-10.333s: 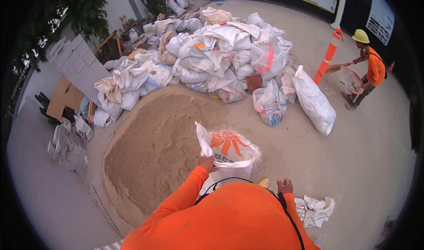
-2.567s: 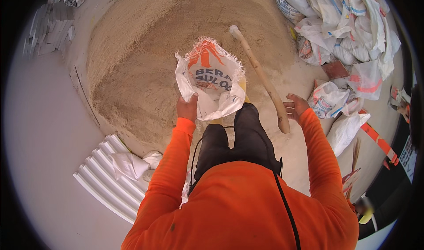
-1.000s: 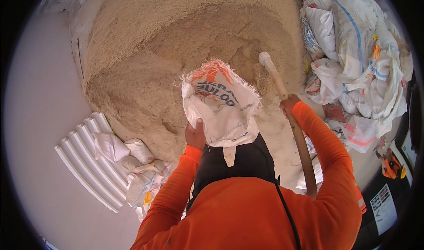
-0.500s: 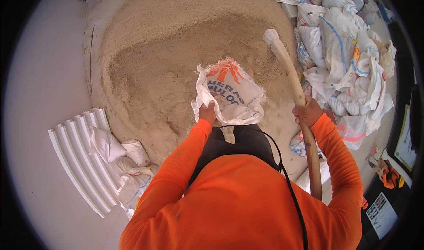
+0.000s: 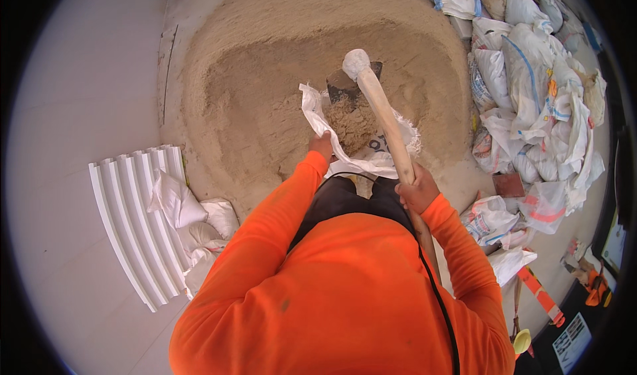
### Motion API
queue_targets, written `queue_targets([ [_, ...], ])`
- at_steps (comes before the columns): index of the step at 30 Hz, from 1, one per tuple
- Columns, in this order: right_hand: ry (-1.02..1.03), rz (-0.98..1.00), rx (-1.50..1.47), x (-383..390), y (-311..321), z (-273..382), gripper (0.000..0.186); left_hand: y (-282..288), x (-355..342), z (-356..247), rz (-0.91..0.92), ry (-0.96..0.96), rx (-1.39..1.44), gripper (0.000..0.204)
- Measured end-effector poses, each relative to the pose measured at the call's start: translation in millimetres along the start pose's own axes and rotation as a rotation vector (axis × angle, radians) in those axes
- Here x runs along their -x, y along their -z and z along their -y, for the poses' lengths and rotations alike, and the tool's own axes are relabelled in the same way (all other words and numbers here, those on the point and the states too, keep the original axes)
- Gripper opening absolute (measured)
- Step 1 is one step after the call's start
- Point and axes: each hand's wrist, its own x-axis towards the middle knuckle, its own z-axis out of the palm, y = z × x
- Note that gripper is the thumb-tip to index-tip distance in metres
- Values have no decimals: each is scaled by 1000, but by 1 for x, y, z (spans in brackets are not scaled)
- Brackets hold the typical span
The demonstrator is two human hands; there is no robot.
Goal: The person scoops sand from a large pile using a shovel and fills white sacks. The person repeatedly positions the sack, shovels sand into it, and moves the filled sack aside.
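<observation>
A white woven sack (image 5: 313, 110) with a frayed rim stands mouth up before my legs. My left hand (image 5: 322, 145) is closed on its left edge. My right hand (image 5: 417, 189) is wrapped round the wooden handle of a hoe (image 5: 390, 124), which slants up over the sack's right side. Something white and lumpy covers the handle's far end. The dark hoe blade (image 5: 340, 88) shows at the sack's far edge, partly behind the handle. Loose sand (image 5: 352, 128) lies in the sack's mouth. How full the sack is below cannot be seen.
A broad sand heap (image 5: 252, 90) spreads beyond the sack. White sacks (image 5: 531, 96) are piled on the right. Corrugated white sheets (image 5: 129, 222) lie at the left, with small filled bags (image 5: 178, 201) on them. A black cord (image 5: 434, 289) runs down over my shirt.
The hoe has swung left from beside the sack to over it, its blade now at the mouth. Sand now shows inside the sack. My left hand still holds the edge.
</observation>
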Motion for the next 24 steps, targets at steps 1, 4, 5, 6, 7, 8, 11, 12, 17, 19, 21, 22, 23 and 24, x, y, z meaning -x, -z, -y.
queue_targets([
  [1,8,0,12,3,-3,5,36,5,-3,2,-22,8,-24,38],
  [4,40,-31,22,16,-7,18,36,27,-26,22,-60,7,-39,38],
  [5,57,-36,22,20,-7,22,36,39,-40,35,-82,3,-49,38],
  [6,87,-65,47,24,-7,29,35,48,-54,50,-77,-6,-2,38],
  [7,107,-110,71,32,-3,32,34,44,-56,54,-58,-1,-9,38],
  [8,128,-153,95,38,1,35,33,40,-56,59,-41,3,-15,38],
  [11,153,-253,48,52,23,48,29,25,-49,59,-16,30,-17,40],
  [12,195,-284,16,57,29,58,28,20,-46,53,-5,36,-16,41],
  [17,393,-472,-4,52,98,109,30,14,-57,40,-22,157,1,41],
  [19,463,-567,25,43,142,132,29,4,-39,22,-13,165,24,42],
  [21,576,-597,36,24,187,164,25,8,-34,14,-23,159,38,42],
  [22,609,-612,69,11,213,179,23,12,-39,17,-21,156,40,42],
  [23,638,-629,104,-6,242,192,21,10,-42,23,-19,158,41,42],
  [24,640,-657,109,-29,268,204,20,2,-33,18,-45,157,40,43],
])
